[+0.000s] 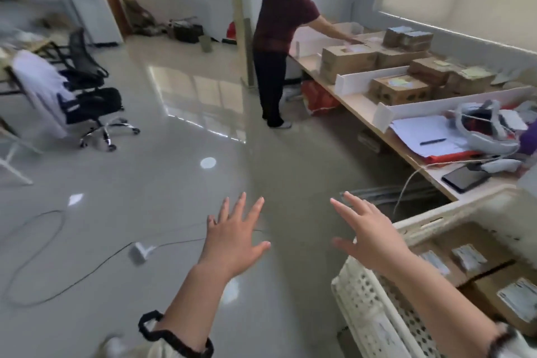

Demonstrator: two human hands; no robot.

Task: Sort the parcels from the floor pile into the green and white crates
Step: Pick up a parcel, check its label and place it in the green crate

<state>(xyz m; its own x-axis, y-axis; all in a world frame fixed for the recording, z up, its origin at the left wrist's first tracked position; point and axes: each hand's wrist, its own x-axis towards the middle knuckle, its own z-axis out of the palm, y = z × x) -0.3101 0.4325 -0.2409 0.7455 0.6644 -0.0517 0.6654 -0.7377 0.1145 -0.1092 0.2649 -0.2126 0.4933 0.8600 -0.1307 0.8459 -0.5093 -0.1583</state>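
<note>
The left hand (232, 241) and right hand (372, 238) are both empty with fingers spread, the left over the floor (174, 154) and the right just above the corner of the white crate (366, 299); I judge they are between parcels. The crate holds several brown parcels (488, 296) with white labels, lying flat. Neither the floor pile nor the green crate is in view.

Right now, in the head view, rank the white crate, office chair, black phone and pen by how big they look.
1. White crate, though nearest the camera.
2. Office chair.
3. Black phone.
4. Pen.
</note>
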